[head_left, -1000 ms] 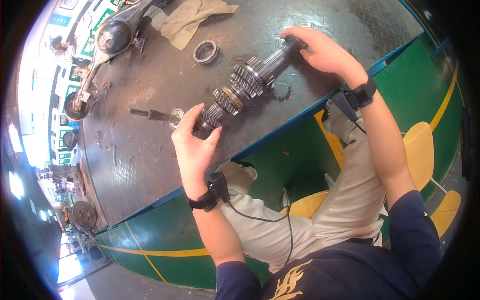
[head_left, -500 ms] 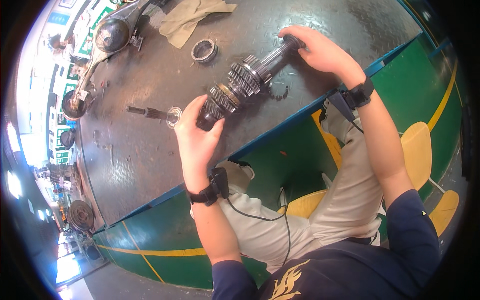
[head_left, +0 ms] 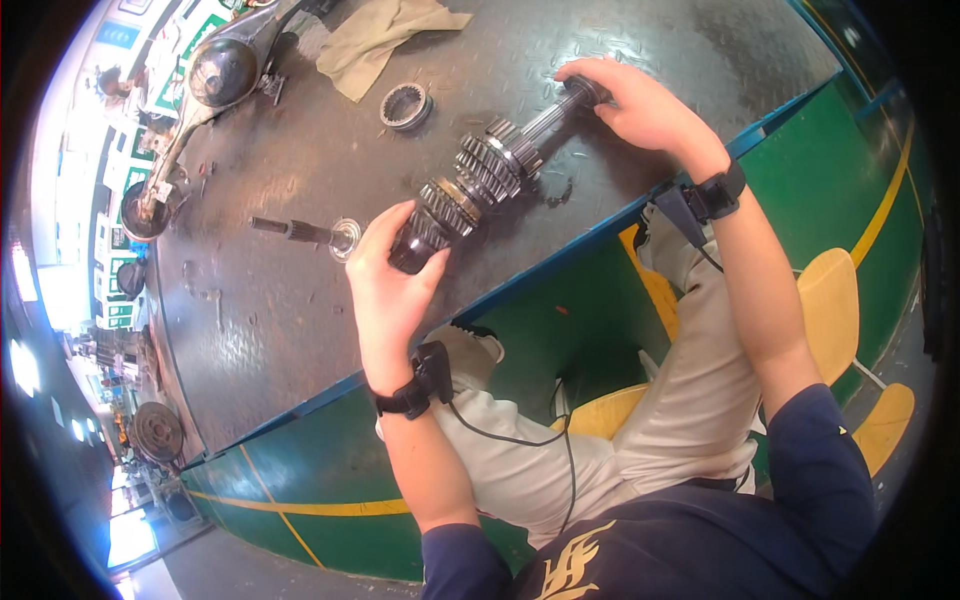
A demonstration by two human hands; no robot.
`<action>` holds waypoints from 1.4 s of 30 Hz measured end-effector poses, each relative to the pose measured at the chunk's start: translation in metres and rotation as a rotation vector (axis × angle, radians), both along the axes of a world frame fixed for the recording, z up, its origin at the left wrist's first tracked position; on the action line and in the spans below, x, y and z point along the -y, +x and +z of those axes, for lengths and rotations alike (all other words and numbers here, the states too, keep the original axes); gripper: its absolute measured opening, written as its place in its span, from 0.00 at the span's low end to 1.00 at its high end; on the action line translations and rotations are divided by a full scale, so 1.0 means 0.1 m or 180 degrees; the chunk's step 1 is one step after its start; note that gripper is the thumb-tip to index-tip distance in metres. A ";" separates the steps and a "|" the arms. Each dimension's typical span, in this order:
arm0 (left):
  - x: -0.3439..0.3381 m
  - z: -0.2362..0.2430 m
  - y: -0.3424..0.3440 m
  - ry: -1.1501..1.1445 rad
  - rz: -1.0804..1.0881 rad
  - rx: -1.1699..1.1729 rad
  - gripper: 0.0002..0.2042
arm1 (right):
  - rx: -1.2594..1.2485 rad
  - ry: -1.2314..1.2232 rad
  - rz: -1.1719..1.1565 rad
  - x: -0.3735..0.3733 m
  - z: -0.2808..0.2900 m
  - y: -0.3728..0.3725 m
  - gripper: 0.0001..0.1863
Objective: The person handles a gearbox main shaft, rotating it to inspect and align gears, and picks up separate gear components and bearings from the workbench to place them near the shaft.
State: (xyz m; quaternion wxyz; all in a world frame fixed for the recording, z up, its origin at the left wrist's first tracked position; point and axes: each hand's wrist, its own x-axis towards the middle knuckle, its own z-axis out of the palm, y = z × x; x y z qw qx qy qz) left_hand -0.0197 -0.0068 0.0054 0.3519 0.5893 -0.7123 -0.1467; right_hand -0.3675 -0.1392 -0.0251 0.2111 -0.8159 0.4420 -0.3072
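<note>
Across both grips, a gear shaft (head_left: pixel 492 172): left hand (head_left: pixel 385 275), widely spread, holding one end; right hand (head_left: pixel 645 108) curled round the other; toothed ring (head_left: pixel 424 114) beyond the left.

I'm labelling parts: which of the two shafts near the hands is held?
The long shaft, with stacked gears: the left hand and right hand grasp its ends. The short shaft lies to its left.
</note>
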 end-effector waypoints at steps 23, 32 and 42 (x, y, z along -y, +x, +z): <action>-0.07 -0.03 0.10 0.0122 0.0030 -0.0149 0.29 | -0.0312 -0.0184 -0.0102 -0.02 0.00 0.01 0.30; -0.09 -0.05 0.13 0.0058 0.0105 -0.0097 0.29 | -0.0251 -0.0053 -0.0129 -0.01 0.00 0.02 0.30; -0.09 -0.04 0.06 -0.0064 0.0047 -0.0011 0.29 | -0.0238 -0.0087 -0.0157 -0.03 0.02 0.04 0.30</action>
